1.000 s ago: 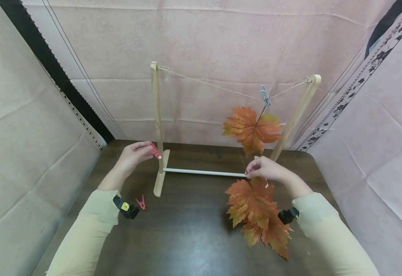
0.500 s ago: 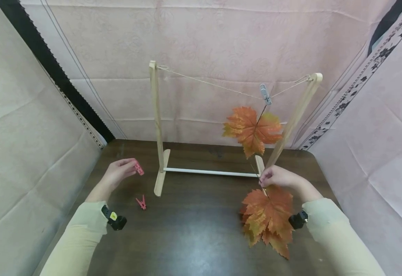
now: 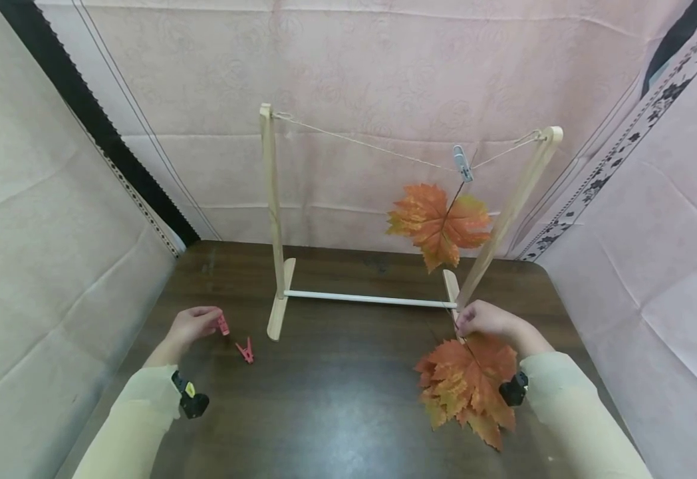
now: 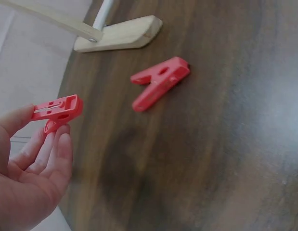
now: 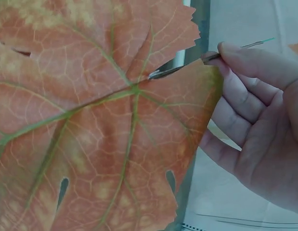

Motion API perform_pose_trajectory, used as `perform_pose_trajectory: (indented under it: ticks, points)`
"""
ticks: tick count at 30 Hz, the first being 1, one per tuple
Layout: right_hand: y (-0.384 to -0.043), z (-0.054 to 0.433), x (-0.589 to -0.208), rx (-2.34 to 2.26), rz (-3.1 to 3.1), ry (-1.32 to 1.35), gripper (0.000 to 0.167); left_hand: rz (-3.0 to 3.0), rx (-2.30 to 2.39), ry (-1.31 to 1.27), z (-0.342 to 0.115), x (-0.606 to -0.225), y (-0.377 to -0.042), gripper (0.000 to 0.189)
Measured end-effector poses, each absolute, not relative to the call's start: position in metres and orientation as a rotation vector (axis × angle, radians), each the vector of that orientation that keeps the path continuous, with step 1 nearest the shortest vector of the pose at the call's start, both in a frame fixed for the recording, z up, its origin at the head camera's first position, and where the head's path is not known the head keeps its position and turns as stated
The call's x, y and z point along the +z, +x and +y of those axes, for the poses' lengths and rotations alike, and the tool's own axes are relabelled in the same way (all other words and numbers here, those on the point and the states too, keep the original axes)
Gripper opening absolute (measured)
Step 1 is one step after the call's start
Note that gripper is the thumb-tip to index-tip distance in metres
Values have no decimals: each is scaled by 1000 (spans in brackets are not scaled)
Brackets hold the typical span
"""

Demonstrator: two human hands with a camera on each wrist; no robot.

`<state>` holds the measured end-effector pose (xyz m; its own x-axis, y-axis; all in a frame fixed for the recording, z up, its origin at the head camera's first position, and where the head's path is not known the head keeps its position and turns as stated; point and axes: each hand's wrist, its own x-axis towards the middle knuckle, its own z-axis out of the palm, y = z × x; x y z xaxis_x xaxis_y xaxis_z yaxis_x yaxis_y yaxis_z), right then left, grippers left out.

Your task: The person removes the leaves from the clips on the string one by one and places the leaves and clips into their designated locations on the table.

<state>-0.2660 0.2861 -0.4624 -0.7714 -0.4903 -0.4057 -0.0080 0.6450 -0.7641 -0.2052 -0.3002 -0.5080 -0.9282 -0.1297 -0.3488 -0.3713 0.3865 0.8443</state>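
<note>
Between thumb and fingers, my left hand (image 3: 189, 326) pinches a red clothespin (image 4: 59, 110) by its handle ends, above the table. Close by, a second red clothespin (image 3: 245, 351) lies on the wood. My right hand (image 3: 491, 320) pinches the thin stem of an orange artificial maple leaf (image 5: 100, 125). In the head view this leaf overlaps another maple leaf (image 3: 485, 434), mostly hidden under it. A third maple leaf (image 3: 432, 223) hangs by its stem from a pale blue clothespin (image 3: 463, 164) on the string (image 3: 360, 142).
The string spans two wooden posts; the left post (image 3: 272, 199) and right post (image 3: 513, 206) stand on flat feet. A white rod (image 3: 366, 299) joins them low down. Pale cloth (image 3: 372, 73) surrounds the brown table (image 3: 312, 399) at the back and sides.
My left hand has moved left and toward me with the red clothespin, nearing the one on the table. My right hand has shifted right and slightly nearer, bringing the leaf along.
</note>
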Motion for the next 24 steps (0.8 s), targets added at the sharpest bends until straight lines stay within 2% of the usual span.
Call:
perform_pose_trajectory:
  ticks: [16, 24]
  points:
    - [-271, 296, -497, -994, 2411, -475, 9, 2453, 1437, -611, -298, -542, -200, 52]
    - [-265, 297, -507, -987, 2485, -356, 10, 2505, 1376, -637, -292, -555, -203, 50]
